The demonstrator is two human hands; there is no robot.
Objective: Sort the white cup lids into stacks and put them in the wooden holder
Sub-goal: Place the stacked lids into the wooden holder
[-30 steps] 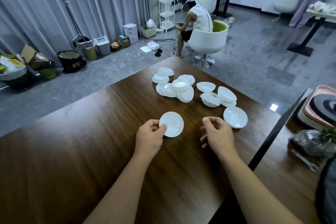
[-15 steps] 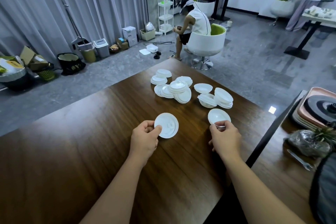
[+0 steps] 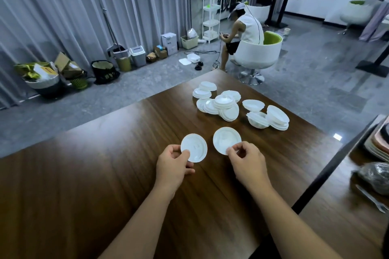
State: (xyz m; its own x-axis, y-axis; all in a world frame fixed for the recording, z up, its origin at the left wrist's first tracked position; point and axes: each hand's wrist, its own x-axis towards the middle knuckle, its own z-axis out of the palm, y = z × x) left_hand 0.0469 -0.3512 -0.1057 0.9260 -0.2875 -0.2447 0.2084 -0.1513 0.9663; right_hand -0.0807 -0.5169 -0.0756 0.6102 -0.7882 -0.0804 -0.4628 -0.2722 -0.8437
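My left hand pinches one white cup lid by its near edge, just above the dark wooden table. A second white lid is pinched at its near rim by my right hand, a short gap to the right of the first. Several more white lids lie in loose piles and short stacks at the table's far end. No wooden holder is in view.
The table's right edge runs diagonally, with a narrow gap to a second table holding a fork, a wrapped bundle and stacked trays. A person sits in a white chair beyond the table.
My right hand took hold of a lid lying at the right and carried it leftward toward the lid in my left hand. The left hand stayed nearly still.
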